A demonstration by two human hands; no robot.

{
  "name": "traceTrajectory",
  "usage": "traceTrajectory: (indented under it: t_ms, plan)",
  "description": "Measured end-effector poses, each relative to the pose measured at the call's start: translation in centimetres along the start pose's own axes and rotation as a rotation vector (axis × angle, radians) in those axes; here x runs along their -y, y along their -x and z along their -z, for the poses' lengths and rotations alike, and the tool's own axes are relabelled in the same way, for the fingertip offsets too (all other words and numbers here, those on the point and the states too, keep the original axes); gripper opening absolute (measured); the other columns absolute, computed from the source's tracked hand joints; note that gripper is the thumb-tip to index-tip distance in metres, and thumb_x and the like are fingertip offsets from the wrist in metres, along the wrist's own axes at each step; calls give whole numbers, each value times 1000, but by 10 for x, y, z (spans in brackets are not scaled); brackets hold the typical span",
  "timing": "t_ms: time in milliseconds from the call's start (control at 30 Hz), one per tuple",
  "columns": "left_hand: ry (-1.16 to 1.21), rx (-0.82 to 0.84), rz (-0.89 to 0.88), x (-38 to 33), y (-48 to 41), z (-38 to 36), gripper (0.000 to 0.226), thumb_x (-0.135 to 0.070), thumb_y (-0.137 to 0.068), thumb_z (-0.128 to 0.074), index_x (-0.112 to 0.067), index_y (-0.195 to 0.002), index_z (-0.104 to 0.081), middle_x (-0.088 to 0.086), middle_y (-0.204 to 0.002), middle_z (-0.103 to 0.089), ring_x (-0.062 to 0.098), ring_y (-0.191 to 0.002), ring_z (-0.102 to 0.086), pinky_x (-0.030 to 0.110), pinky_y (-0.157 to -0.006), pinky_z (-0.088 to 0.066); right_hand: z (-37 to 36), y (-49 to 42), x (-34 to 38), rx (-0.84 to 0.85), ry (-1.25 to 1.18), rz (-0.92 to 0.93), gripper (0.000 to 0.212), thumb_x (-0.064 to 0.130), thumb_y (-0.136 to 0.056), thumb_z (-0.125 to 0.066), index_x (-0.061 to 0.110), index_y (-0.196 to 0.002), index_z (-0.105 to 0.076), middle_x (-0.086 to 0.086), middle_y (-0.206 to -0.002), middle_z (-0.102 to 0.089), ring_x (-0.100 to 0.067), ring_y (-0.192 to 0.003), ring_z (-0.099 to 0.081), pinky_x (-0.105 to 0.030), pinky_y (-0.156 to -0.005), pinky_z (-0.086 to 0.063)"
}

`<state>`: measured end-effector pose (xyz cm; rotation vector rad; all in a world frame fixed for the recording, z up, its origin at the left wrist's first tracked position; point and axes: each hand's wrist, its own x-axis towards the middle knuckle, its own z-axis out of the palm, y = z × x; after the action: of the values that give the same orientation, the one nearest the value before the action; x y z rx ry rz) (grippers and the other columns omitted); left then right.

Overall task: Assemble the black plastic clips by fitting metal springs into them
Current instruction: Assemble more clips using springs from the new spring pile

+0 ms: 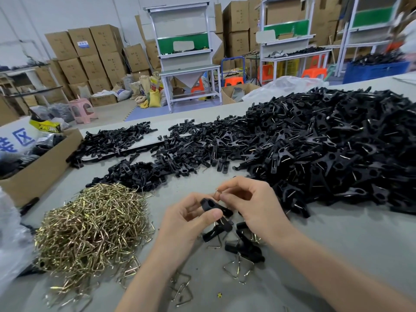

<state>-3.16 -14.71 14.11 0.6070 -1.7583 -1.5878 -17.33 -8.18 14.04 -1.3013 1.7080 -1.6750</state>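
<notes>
My left hand (186,218) grips a black plastic clip (212,206) between thumb and fingers, just above the grey table. My right hand (252,203) pinches a thin metal spring (218,192) at the clip's upper end. A heap of brass-coloured metal springs (90,228) lies to the left of my hands. A very large pile of black clips (326,149) fills the right and far side of the table. A few loose clips (245,248) and springs (238,269) lie on the table under my hands.
A cardboard box (38,170) of black parts stands at the table's left edge. Smaller piles of black clip parts (112,140) lie beyond the springs. White plastic sheeting (9,239) shows at far left. Workbenches, stools and stacked cartons fill the room behind.
</notes>
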Motion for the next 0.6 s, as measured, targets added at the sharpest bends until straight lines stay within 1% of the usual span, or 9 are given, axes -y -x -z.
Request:
traceTrajectory:
  t_ms: [67, 100, 167, 233, 333, 433, 500, 600]
  plan:
    - [48, 11, -7, 0, 1, -1, 30, -14, -69, -70, 1, -95, -64, 0, -77, -72, 6, -69, -67, 13, -61, -51, 0, 1, 1, -30, 45, 40, 20, 5, -83, -69, 24, -82, -73, 13, -75, -72, 0, -73, -66, -13, -73, -50]
    - [50, 11, -17, 0, 1, -2, 29, -13, -70, -69, 0, -96, -63, -2, -78, -73, 4, -69, -66, 12, -61, -50, -1, 1, 0, -52, 56, 44, 18, 6, -84, -69, 24, -83, -73, 12, -76, -73, -1, -74, -67, -14, -73, -50]
    - [29, -9, -36, 0, 0, -2, 30, -15, -69, -70, -2, -95, -64, -7, -85, -74, 1, -70, -66, 10, -62, -49, 0, -1, -1, -103, 29, -1, 14, 9, -84, -69, 22, -83, -73, 6, -75, -73, -7, -71, -67, -21, -73, -54]
    - [36, -54, -42, 1, -2, 0, 31, -16, -67, -72, -2, -94, -65, -5, -90, -74, 4, -69, -66, 13, -63, -51, 3, -3, -1, -124, -77, -83, 9, 9, -84, -69, 17, -82, -73, -1, -72, -71, -13, -65, -65, -25, -68, -56]
    - [77, -115, -38, 3, -4, 3, 30, -14, -65, -74, -1, -92, -65, 1, -81, -73, 9, -66, -68, 15, -62, -52, 3, -4, 0, -105, -274, -157, 5, 6, -85, -67, 5, -82, -70, -5, -65, -67, -11, -58, -60, -20, -58, -52]
    - [113, -137, -41, 4, -4, 5, 26, -10, -66, -74, -2, -89, -64, 2, -81, -74, 14, -68, -71, 18, -64, -54, 1, -4, 2, -90, -385, -198, 9, 9, -84, -69, 1, -79, -68, -3, -62, -66, -10, -55, -58, -19, -54, -50]
    - [138, -137, -39, 4, -5, 3, 28, -6, -67, -73, -1, -92, -62, 2, -86, -74, 18, -72, -73, 19, -66, -55, 0, -4, 3, -86, -414, -234, 11, 11, -83, -69, 1, -78, -68, -1, -59, -64, -9, -52, -55, -18, -51, -48]
    - [178, -119, -27, 3, -4, 1, 33, -3, -66, -71, 0, -97, -59, 2, -91, -74, 25, -79, -73, 22, -69, -56, 0, -4, 1, -99, -396, -271, 22, 14, -84, -69, -6, -79, -64, 5, -50, -53, -8, -45, -42, -18, -45, -38]
